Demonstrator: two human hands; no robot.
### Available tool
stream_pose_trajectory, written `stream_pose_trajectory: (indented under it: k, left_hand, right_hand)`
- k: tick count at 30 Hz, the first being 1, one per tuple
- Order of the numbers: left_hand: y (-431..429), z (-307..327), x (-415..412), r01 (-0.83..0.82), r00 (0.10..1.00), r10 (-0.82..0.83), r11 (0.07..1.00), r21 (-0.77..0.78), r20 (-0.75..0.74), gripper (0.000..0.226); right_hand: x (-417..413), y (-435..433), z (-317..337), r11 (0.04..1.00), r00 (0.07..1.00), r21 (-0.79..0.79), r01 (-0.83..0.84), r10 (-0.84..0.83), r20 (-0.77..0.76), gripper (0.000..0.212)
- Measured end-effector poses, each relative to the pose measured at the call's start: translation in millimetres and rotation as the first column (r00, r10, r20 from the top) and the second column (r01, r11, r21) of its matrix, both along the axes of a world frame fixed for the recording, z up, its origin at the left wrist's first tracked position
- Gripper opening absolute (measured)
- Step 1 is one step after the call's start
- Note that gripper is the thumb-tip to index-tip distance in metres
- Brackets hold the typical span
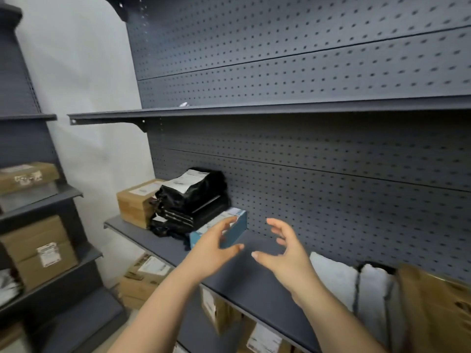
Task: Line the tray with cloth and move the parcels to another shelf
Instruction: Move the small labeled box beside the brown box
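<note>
Head view: both hands hover over the shelf (244,284), fingers spread and loosely curved, palms facing, holding nothing. The left hand (212,248) is in front of the blue box (240,222); contact cannot be told. The right hand (286,253) is just right of it. Black parcels (193,200) are stacked behind the box, beside a carton (132,202).

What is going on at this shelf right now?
A person reaches both bare hands toward the middle shelf. The left hand and right hand are open with fingers spread, and neither holds anything. The left hand is nearest the blue box; whether it touches the box cannot be told. Black parcels are stacked to the box's left, next to a cardboard box. Grey bags lie further right. No tray or cloth shows.
</note>
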State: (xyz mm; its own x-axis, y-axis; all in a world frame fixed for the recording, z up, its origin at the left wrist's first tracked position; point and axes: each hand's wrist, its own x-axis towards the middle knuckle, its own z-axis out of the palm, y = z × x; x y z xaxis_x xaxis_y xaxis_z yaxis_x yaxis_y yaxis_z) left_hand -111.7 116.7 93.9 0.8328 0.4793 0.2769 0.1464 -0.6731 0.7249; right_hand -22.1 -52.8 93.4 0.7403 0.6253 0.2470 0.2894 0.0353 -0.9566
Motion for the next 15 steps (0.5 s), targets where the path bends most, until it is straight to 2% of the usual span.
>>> stream_pose_trajectory:
  k: [5, 13, 15]
  left_hand:
    - [71, -24, 8, -0.064, 0.997, 0.063, 0.998, -0.008, -0.041, 0.064]
    - [154, -67, 41, -0.079, 0.993, 0.075, 0.996, -0.037, -0.093, 0.06]
    - [165, -81, 47, -0.071, 0.994, 0.072, 0.997, 0.005, -0.087, 0.057]
  right_hand:
    - [17, 65, -25, 0.999, 1.0, -0.033, 0.004, -0.005, -0.028, 0.065]
    - [62, 162, -71, 0.993, 1.0, -0.114, -0.017, 0.013, -0.028, 0.072]
    - [67, 181, -82, 0.99, 0.999, -0.141, -0.017, 0.011, -0.042, 0.073]
